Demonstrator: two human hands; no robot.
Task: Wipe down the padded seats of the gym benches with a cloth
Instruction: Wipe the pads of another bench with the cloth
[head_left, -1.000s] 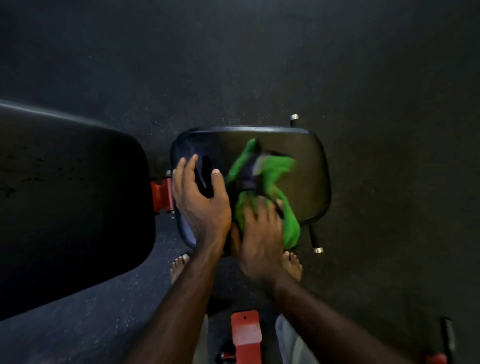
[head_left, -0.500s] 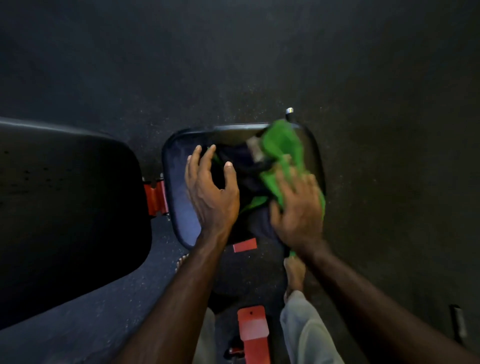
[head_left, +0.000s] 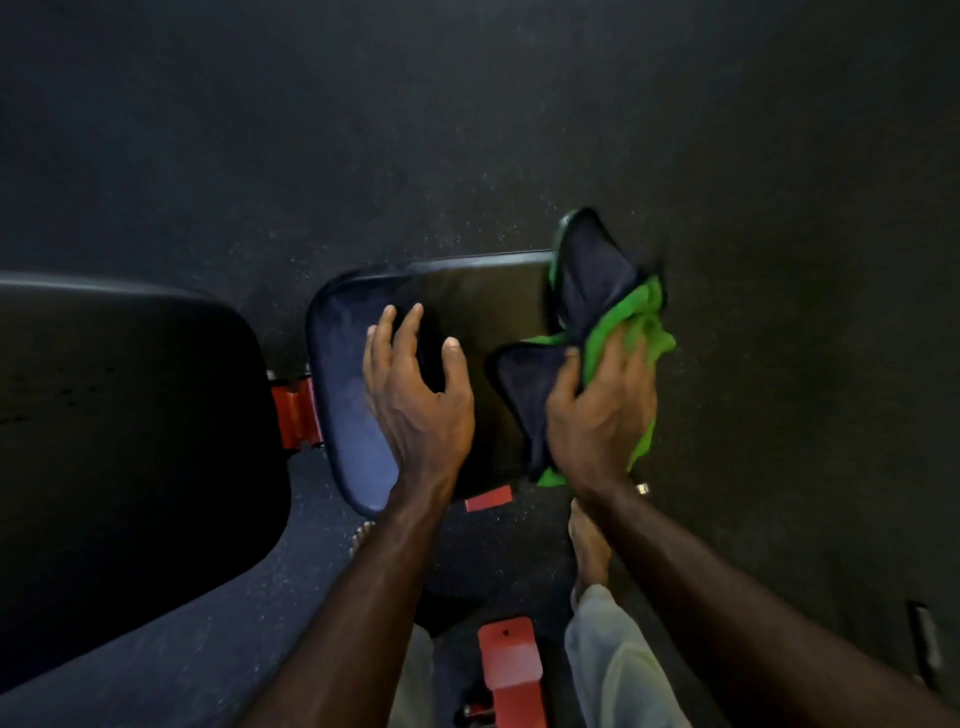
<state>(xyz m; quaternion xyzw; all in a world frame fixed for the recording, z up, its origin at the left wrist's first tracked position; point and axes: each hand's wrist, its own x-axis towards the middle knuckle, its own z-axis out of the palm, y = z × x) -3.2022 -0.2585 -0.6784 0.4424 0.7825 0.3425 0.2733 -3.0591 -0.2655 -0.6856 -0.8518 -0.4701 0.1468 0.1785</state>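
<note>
Head view: a green and dark cloth (head_left: 618, 332) is gripped by the right hand (head_left: 602, 410), fingers curled round it, at the right edge of the padded seat (head_left: 488, 301) of the bench. The left hand (head_left: 415, 400) is laid on the seat's left part, fingers spread and relaxed, nothing held. A larger dark pad (head_left: 124, 447) is seen at left, joined by a red bracket (head_left: 296, 415). Dark floor (head_left: 467, 130) lies all around.
</note>
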